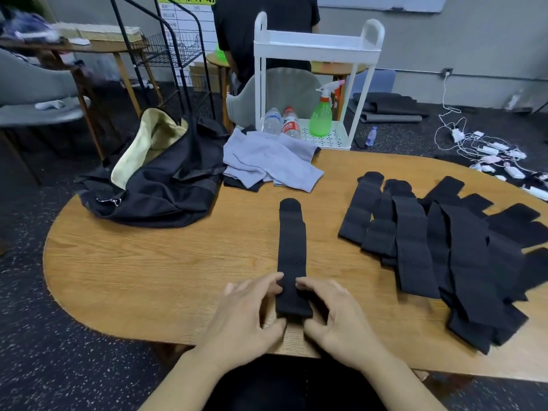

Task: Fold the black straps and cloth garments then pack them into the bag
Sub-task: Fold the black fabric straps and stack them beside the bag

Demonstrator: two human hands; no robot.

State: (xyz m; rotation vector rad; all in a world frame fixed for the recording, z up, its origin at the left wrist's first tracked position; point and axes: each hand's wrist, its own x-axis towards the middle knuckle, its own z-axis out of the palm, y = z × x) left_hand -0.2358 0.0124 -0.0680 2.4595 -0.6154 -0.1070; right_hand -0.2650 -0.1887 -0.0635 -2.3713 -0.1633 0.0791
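Strap lies lengthwise on the surface, right of the bag, its near end pinched by left grip and right grip, apparently to start folding.

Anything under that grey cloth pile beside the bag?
A black garment shows from under the grey cloth pile at its near left edge, lying on the table. How far it runs beneath, or whether more lies there, is covered.
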